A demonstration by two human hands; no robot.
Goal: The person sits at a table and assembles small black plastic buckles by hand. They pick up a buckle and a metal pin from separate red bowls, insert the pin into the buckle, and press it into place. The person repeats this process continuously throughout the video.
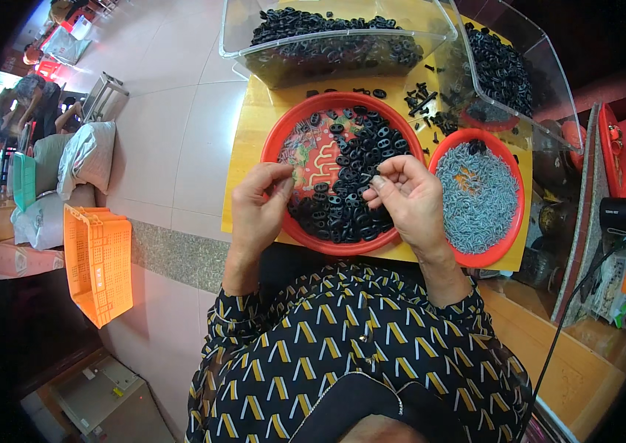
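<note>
A round red tray (272,133) with a printed bottom holds many small black oval parts with two holes (361,151), heaped toward its right and lower side. My left hand (260,203) is over the tray's left rim, thumb and forefinger pinched together; anything between them is too small to make out. Over the right part of the tray, my right hand (410,201) has its thumb and fingertips closed, just above the black parts. Whatever it grips is hidden among them. To its right stands a red oval tray (518,177) full of small silvery screws (475,210).
At the back of the yellow table (243,159) stand a clear bin (339,52) and a second clear bin (508,74), both holding black parts. Loose black pieces (422,100) lie between. An orange crate (99,262) and white sacks (88,159) stand left; another person (36,103) is farther off.
</note>
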